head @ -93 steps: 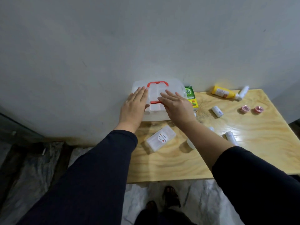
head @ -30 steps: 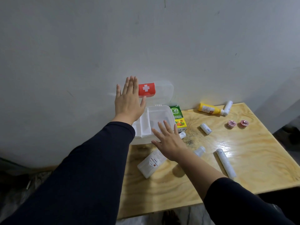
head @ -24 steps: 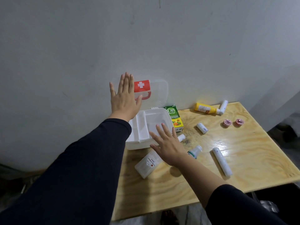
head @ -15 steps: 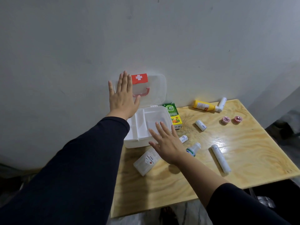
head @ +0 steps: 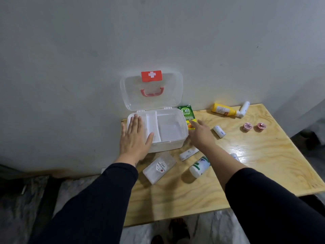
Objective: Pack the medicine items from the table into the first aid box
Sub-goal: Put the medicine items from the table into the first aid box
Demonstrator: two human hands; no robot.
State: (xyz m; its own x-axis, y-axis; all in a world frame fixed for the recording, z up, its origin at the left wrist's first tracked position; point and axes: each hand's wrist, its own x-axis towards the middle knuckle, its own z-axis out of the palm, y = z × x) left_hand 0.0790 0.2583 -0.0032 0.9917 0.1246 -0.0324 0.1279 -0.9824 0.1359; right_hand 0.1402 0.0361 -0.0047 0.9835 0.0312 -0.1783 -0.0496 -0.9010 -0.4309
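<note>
Resting flat, your left hand lies palm down with fingers spread on the left end of the first aid box, holding nothing. Your right hand is also spread and empty, fingertips at the lower edge of the green carton just right of the box; whether they touch it cannot be told.

Box stands at the far left of the wooden table, against the wall. Its clear lid is up and leans on the wall, red cross label at top. Inside, a divider splits a narrow left bay from a wide right bay; both look bare.

On the table, near side of the box: a clear flat case, a small white tube, a white bottle with green label. Farther right: a white roll, two pink caps, a yellow bottle touching a white spray bottle.

Your right forearm hides most of another white item. Label print is too small to read apart from "OB Herbal" on the carton.
</note>
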